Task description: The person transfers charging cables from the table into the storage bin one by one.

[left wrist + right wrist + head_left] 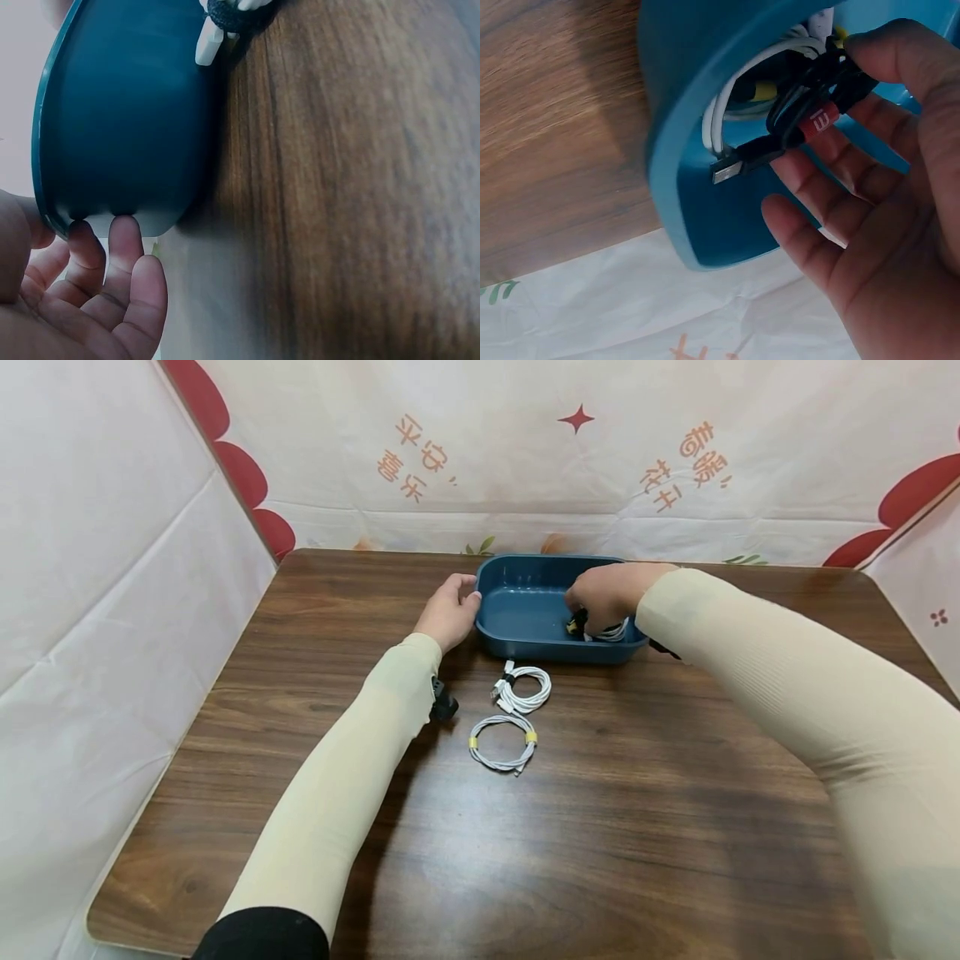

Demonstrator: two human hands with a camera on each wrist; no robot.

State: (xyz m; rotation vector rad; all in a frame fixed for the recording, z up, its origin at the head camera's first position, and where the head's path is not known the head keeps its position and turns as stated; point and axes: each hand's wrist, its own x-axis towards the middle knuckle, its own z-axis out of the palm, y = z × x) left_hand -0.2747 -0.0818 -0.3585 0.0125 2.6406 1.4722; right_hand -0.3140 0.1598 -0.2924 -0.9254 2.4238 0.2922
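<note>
My right hand reaches into the blue plastic bin at its right end. Between thumb and fingers it pinches a bundled black USB cable with a red label, its metal plug pointing outward. Beneath that bundle, a coiled white cable lies inside the bin, next to something dark with a yellow band. At the bin's left end is my left hand, fingertips against the outer wall and thumb near the rim.
In front of the bin lies a coiled white cable with a black tie. Closer to me is a ring of pale cable with yellow bands. The wooden table meets a printed cloth along its back edge.
</note>
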